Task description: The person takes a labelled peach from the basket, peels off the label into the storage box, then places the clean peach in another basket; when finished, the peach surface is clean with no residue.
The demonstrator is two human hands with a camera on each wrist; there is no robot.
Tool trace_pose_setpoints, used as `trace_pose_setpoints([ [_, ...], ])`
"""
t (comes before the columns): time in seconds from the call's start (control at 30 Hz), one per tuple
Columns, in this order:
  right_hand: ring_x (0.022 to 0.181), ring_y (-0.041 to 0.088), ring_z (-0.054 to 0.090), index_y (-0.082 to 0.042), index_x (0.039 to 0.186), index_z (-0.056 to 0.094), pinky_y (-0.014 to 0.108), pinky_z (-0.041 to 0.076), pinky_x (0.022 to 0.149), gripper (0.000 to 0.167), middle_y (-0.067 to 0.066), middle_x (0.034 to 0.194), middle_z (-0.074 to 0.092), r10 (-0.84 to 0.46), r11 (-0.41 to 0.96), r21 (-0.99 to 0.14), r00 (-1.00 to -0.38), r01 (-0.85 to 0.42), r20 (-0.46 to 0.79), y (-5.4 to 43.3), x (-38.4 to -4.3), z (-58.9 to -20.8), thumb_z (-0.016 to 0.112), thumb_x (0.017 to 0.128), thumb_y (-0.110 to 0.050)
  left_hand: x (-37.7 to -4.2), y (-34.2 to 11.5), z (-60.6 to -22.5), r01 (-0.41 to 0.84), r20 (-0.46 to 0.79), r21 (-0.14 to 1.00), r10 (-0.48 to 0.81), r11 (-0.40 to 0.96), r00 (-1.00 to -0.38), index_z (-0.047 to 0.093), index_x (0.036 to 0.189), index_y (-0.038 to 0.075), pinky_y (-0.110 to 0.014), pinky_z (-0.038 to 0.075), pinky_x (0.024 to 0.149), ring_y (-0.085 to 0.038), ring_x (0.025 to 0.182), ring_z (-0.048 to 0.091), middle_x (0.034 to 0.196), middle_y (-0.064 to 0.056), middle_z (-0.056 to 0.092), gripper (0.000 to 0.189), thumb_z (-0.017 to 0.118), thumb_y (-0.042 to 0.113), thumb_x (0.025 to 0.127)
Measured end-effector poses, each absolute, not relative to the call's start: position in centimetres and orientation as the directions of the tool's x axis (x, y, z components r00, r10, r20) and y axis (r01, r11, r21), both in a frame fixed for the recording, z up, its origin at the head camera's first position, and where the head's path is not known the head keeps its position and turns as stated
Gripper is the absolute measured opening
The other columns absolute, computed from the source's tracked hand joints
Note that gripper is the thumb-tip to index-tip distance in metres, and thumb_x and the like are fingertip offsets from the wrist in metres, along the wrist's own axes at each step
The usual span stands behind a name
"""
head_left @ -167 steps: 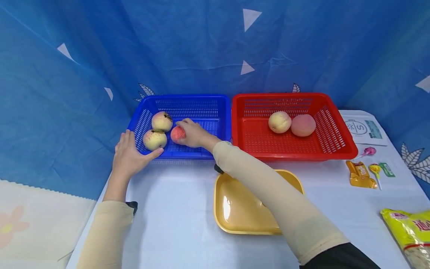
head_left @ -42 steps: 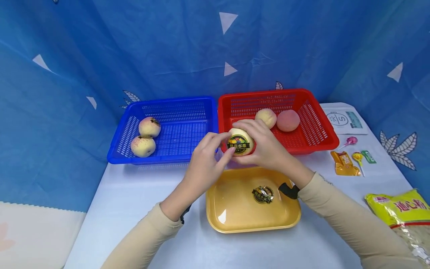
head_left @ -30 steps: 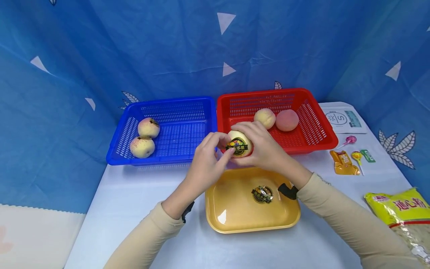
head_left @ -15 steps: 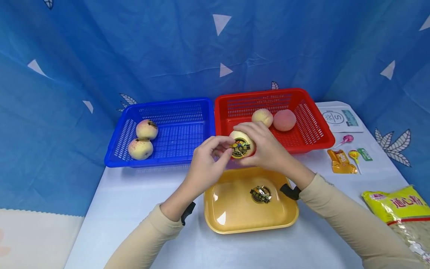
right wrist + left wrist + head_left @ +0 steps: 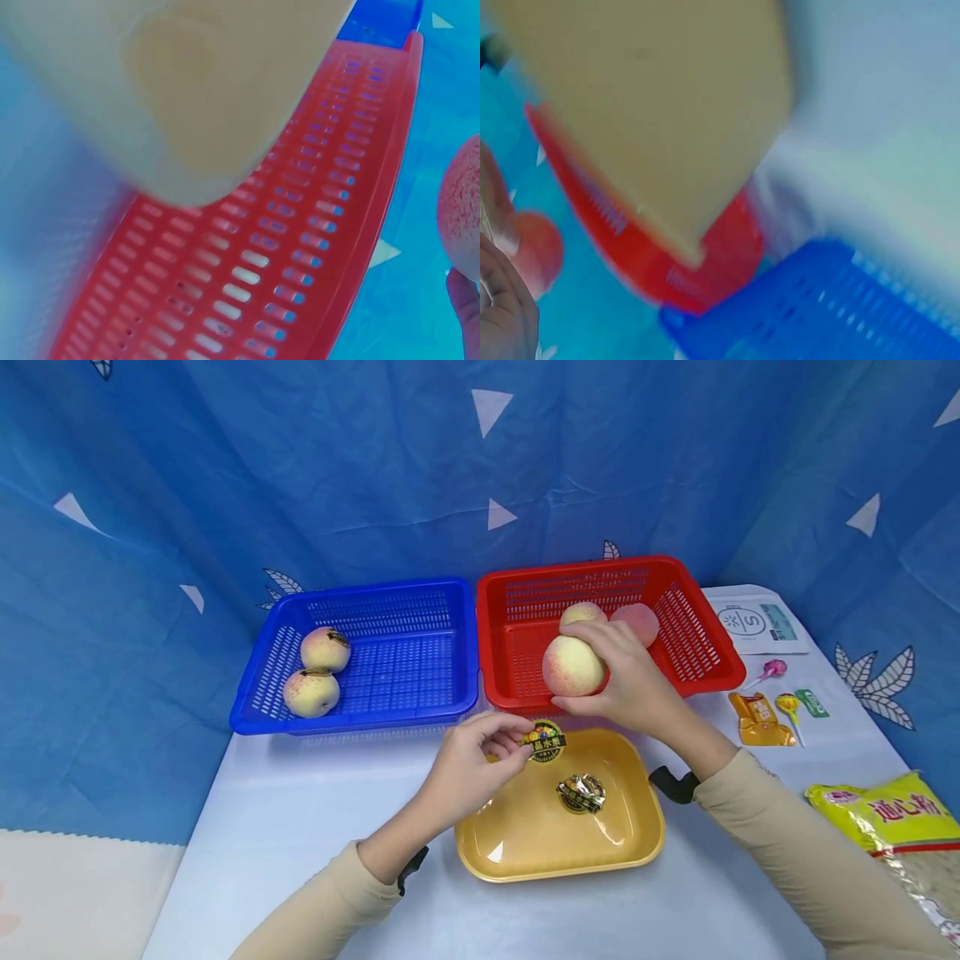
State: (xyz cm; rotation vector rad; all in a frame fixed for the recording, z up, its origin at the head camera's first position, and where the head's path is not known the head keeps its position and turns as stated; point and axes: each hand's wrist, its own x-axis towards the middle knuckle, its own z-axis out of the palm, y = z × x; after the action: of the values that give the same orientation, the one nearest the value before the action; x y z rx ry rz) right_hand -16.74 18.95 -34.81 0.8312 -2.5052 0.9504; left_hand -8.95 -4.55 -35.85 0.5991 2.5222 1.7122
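Observation:
My right hand grips a pale, pink-blushed peach above the front of the red basket; the wrist view shows part of that peach at its right edge. Over the back left of the yellow tray, my left hand pinches a round black-and-gold fruit sticker between thumb and fingertips. A second, crumpled sticker lies in the tray. Two more peaches, one pale and one pinker, sit in the red basket, partly behind my right hand.
To the left, a blue basket holds two peaches with dark stickers. On the right lie a white pouch, lollipops, an orange wrapper, a small green packet and a yellow bag.
The sticker has come off the peach. My left hand has drawn it down over the tray, while my right hand has moved slightly right with the peach, away from the left.

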Motion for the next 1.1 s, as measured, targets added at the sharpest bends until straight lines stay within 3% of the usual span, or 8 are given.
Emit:
trace_pose_setpoints([
  [0.23,0.114,0.027,0.051,-0.011,0.13,0.058,0.05,0.052,0.085,0.076,0.01,0.13,0.06,-0.362,0.603,-0.526,-0.794,-0.599,0.489,19.8,-16.9,-35.2,0.093,0.064,-0.024,-8.6,-3.2,-38.6,0.284,0.049,0.85,0.47,0.443,-0.882,0.074,0.103,0.005,-0.017,0.056,0.067,-0.003,0.073,0.061,0.093,-0.003,0.071,0.019,0.073,0.004,0.084],
  [0.6,0.116,0.027,0.049,-0.009,0.13,0.059,0.049,0.048,0.087,0.077,0.01,0.132,0.059,-0.347,0.577,-0.566,-0.804,-0.589,0.484,20.4,-17.1,-36.1,0.094,0.063,-0.023,-9.2,-0.9,-41.7,0.412,-0.066,0.697,0.624,0.587,-0.778,0.075,0.1,0.006,-0.007,0.048,0.069,0.001,0.075,0.056,0.087,0.0,0.068,0.019,0.071,0.001,0.083],
  [0.73,0.118,0.027,0.048,-0.009,0.131,0.058,0.049,0.047,0.089,0.078,0.01,0.133,0.058,-0.333,0.578,-0.586,-0.82,-0.567,0.465,20.6,-17.1,-36.5,0.094,0.063,-0.022,-9.5,-0.3,-42.6,0.484,-0.064,0.614,0.651,0.623,-0.757,0.075,0.102,0.007,-0.007,0.046,0.069,0.001,0.075,0.055,0.086,0.002,0.067,0.02,0.069,0.002,0.083],
  [0.9,0.119,0.026,0.048,-0.01,0.131,0.058,0.049,0.045,0.092,0.078,0.01,0.133,0.058,-0.327,0.567,-0.597,-0.82,-0.568,0.47,20.9,-17.1,-36.9,0.095,0.062,-0.021,-9.6,0.2,-43.3,0.595,-0.026,0.471,0.684,0.651,-0.729,0.075,0.104,0.009,-0.013,0.052,0.076,-0.008,0.085,0.063,0.092,-0.001,0.068,0.018,0.067,0.005,0.088],
  [1.1,0.121,0.025,0.049,-0.008,0.13,0.058,0.049,0.042,0.094,0.078,0.01,0.133,0.058,-0.32,0.562,-0.605,-0.823,-0.564,0.469,21.0,-17.1,-37.2,0.094,0.062,-0.019,-9.4,0.2,-43.6,0.611,-0.009,0.43,0.68,0.665,-0.734,0.074,0.105,0.013,-0.013,0.051,0.075,-0.008,0.084,0.062,0.096,0.0,0.063,0.017,0.07,0.008,0.09],
])
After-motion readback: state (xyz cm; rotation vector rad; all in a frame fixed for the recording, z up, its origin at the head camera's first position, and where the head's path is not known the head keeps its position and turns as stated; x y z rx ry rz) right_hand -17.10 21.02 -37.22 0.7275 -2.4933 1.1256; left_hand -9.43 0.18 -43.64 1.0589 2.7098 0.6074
